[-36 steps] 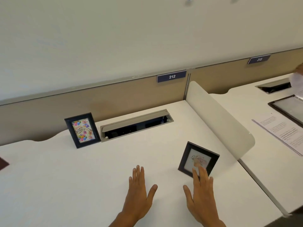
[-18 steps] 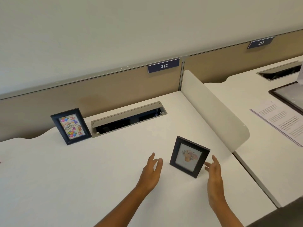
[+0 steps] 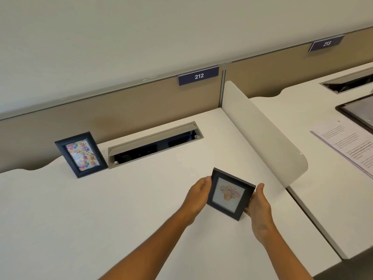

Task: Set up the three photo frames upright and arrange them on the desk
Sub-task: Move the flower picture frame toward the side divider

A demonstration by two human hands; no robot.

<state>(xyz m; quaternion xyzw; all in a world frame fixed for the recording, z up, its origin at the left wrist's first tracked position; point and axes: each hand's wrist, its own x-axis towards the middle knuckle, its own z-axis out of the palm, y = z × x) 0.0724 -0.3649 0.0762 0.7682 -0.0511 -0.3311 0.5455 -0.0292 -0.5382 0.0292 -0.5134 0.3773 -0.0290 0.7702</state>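
- Our left hand (image 3: 198, 196) grips the left edge of the flower frame (image 3: 230, 194), and our right hand (image 3: 259, 207) grips its right edge.
- The flower frame stands tilted, near the right side of the white desk (image 3: 60, 219), close to the rounded divider (image 3: 262, 134).
- We see the balloon frame (image 3: 80, 154) upright at the far left, just beside the open cable tray (image 3: 155, 144).
- The third frame is out of sight.
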